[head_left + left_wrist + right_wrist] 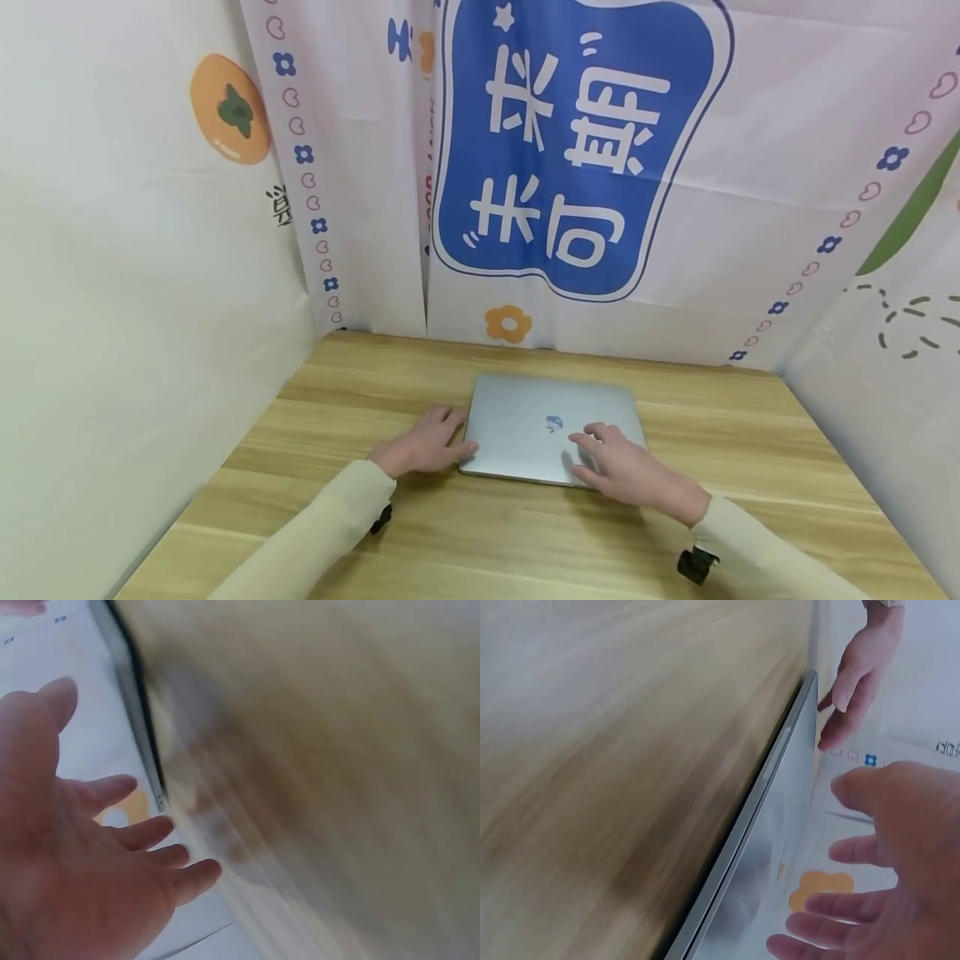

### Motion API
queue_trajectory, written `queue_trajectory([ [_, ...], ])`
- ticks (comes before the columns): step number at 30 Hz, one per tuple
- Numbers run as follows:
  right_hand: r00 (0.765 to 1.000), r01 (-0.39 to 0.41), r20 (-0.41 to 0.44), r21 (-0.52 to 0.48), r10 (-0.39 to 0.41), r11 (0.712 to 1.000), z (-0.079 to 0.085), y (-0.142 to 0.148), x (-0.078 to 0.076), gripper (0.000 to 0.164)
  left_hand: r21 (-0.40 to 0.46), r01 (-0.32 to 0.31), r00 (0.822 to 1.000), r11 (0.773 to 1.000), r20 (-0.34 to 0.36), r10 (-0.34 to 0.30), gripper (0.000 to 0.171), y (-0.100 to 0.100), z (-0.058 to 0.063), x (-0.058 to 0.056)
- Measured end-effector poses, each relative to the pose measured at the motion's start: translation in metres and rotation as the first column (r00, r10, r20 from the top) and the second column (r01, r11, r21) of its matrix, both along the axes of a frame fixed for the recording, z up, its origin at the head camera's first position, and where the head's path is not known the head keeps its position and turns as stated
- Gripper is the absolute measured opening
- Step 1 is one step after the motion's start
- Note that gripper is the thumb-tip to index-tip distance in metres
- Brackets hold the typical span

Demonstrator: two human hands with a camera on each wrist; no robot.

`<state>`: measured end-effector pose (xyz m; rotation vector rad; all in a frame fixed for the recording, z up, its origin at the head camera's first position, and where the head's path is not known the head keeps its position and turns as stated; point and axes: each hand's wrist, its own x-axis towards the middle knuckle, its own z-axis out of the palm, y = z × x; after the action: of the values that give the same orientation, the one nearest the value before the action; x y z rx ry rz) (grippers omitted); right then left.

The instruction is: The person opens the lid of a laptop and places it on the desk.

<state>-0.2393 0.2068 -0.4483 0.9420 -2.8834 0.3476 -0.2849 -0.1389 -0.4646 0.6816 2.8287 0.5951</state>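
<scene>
A closed silver laptop (517, 425) with a shiny apple logo (553, 424) lies flat on the wooden table. At its left edge is my left hand (427, 442), fingers spread, thumb tip near the front left corner. My right hand (626, 467) hovers above the front right part of the lid, casting a shadow on it. The right wrist view shows the laptop's thin front edge (761, 787) and this hand (900, 877) with its fingers apart and nothing between them. In the left wrist view, the left hand (90, 847) also has its fingers extended, beside the laptop's edge (135, 705).
The wooden table (360, 383) extends around the laptop on all sides. Behind it hangs a printed cloth (750, 167) with a blue sign and an orange flower (508, 323). Pale walls stand at the left (150, 292) and right. Each wrist carries a black device (696, 565).
</scene>
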Motion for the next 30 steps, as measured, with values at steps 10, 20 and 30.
queue_trajectory([
  [10, 0.991, -0.026, -0.133, 0.07, 0.035, 0.997, -0.005, -0.012, 0.003, 0.049, -0.03, 0.04, 0.999, 0.999, -0.025, -0.041, 0.084, -0.002, -0.004, 0.003],
  [20, 0.995, -0.081, -0.052, 0.09, 0.086, 0.993, -0.005, -0.024, 0.009, 0.048, -0.115, 0.064, 0.998, 0.991, 0.027, -0.062, 0.106, -0.006, -0.009, 0.009],
  [30, 0.994, -0.092, -0.048, 0.082, 0.096, 0.992, -0.004, -0.03, 0.007, 0.047, -0.176, 0.082, 0.996, 0.981, 0.032, -0.077, 0.108, -0.005, -0.009, 0.009],
])
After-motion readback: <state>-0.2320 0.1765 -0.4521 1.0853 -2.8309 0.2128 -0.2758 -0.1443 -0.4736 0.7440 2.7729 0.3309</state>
